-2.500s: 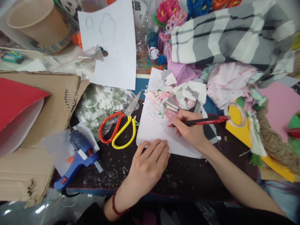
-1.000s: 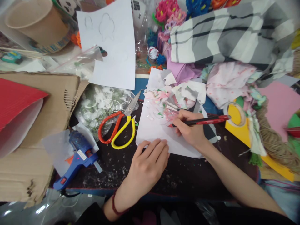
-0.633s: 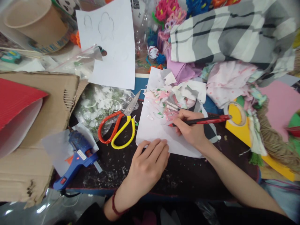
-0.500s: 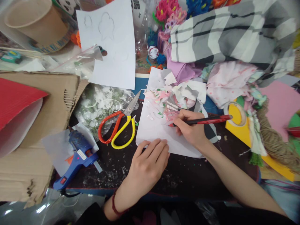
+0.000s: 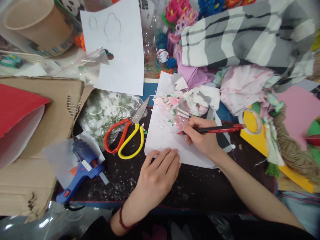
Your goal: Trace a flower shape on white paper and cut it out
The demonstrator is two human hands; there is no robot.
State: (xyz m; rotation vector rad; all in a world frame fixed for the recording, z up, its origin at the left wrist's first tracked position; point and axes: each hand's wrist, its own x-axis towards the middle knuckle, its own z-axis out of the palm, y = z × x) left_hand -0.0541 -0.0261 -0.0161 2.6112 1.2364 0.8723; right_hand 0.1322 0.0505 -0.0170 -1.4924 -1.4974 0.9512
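My right hand (image 5: 203, 136) is closed round a red and black pen (image 5: 220, 129), whose tip is at a white sheet of paper (image 5: 165, 138). The back of my left hand (image 5: 157, 175) faces up, with its fingers lying on the sheet's lower edge. Paper scraps (image 5: 172, 101) in white, pink and green cover the upper part of the sheet. Scissors (image 5: 127, 133) with one red and one yellow handle lie to the left of it, blades apart. Further left is a blue glue gun (image 5: 86, 166).
Cardboard (image 5: 27, 173) and a red sheet (image 5: 20, 105) cover the left side. Behind are a paper bowl (image 5: 40, 30), a sheet with pencil outlines (image 5: 120, 63) and checked cloth (image 5: 232, 40). Tape (image 5: 258, 125) and twine (image 5: 290, 143) lie at the right.
My right hand and the pen have moved slightly to the left, and the pen's rear end sits a little lower. My left hand stays in place on the sheet.
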